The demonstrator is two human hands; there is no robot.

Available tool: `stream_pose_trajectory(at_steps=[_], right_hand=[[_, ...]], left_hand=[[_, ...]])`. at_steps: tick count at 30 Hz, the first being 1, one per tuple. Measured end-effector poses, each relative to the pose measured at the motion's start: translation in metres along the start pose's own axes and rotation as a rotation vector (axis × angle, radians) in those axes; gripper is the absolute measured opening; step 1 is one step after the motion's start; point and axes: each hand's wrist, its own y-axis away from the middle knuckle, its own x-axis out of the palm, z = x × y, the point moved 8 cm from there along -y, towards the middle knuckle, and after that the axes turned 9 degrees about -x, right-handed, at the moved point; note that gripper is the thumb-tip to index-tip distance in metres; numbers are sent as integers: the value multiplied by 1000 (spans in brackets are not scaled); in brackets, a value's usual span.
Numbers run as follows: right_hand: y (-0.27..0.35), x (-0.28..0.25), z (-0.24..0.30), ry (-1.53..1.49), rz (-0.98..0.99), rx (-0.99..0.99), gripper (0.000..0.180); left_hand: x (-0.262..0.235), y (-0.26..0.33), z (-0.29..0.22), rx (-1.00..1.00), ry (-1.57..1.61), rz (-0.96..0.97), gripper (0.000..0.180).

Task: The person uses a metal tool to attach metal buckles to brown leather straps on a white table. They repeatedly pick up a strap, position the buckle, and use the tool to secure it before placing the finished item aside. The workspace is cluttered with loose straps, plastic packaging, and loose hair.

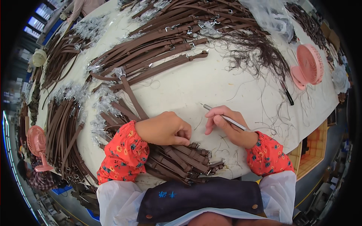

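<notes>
My right hand grips a slim silver pen-shaped tool. Its thin tip points up and to the left, above the white table cover. To its left, my left hand is closed, with its fingers curled inward; whether something small is inside cannot be made out. That hand is just above the far end of a pile of brown belts with silver buckles, lying close to my apron. One brown strap runs down toward my left wrist from a clear plastic-wrapped end.
More brown belts spread across the far side, with another bundle at left. Dark loose threads lie at far right, near a black-handled tool. Pink fans stand at right and left. Threads dot the white table.
</notes>
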Motion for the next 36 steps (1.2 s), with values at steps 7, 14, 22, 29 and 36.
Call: stream_pose_trajectory(at_steps=[7,14,22,29,36], right_hand=[[-2,-1,5,59,10,-32,24],[-6,-28,30,675,-243,-394,20],[-9,-9,24,778,-13,-321,31],[-9,-11,19,649,-54,-261,33],[-8,-6,22,708,18,-277,38]], left_hand=[[-84,34,-6,89,-779,-1532,27],[-67,10,18,269,-283,-987,18],[-56,17,8,223,-61,-676,32],[-25,-13,-20,268,-26,-748,43],[-40,0,-12,213,-291,-792,30]])
